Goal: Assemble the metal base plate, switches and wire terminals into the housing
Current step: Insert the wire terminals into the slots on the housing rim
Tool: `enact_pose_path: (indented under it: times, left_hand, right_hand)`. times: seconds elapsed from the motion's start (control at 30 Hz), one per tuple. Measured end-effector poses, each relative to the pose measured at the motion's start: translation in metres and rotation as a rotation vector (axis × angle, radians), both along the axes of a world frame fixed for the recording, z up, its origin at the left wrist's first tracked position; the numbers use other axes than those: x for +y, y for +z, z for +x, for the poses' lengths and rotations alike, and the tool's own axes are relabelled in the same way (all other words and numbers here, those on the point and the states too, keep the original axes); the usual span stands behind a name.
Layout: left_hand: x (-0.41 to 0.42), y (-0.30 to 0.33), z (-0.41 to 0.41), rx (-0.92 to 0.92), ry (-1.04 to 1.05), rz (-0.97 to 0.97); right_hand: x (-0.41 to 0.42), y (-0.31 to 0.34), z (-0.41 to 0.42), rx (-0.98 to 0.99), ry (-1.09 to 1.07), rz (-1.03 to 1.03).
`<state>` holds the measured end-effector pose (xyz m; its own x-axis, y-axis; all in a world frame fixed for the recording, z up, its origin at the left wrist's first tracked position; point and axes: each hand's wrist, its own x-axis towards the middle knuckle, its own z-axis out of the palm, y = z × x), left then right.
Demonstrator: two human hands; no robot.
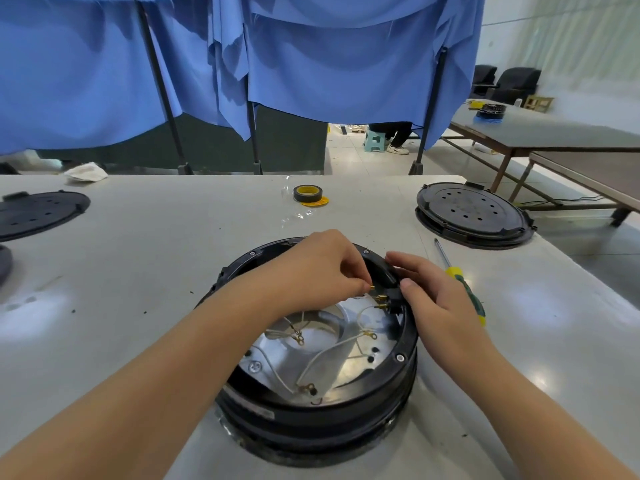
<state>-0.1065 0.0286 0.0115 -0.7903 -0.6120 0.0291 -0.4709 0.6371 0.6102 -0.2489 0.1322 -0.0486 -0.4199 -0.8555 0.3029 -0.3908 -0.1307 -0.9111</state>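
Observation:
A round black housing [263, 415] stands on the table in front of me, open side up. A shiny metal base plate [322, 358] lies inside it, with white wires [332, 351] ending in ring terminals [308, 388]. At the housing's right inner rim sits a small black switch block [394, 301] with brass pins [381, 297]. My left hand [322, 271] pinches a small brass terminal [371, 287] beside those pins. My right hand [429, 299] grips the switch block and the rim there, thumb inside.
A green-and-yellow screwdriver [460, 282] lies right of the housing under my right hand. A roll of black tape [308, 195] sits further back. Black round covers lie at the far right [471, 213] and far left [38, 211]. Blue curtains [311, 64] hang behind the table.

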Motion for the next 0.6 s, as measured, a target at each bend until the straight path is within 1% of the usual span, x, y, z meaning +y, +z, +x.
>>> enact_pose_path:
  times: [0.13,0.23,0.6]
  left_hand:
    - [-0.0044,-0.0015,-0.0042,-0.042,-0.038,0.05]
    - [-0.0057,-0.0041,-0.0055,-0.028,-0.057,0.106]
    - [-0.0068,-0.0086,-0.0053,0.035,-0.069,0.201]
  right_hand:
    - [-0.0008,-0.0032,0.0002,0.036,-0.022,-0.011]
    - [-0.0019,-0.0047,0.0007,0.031,-0.031,-0.014]
    - [-0.003,-0.0047,0.0005,0.035,-0.033,-0.007]
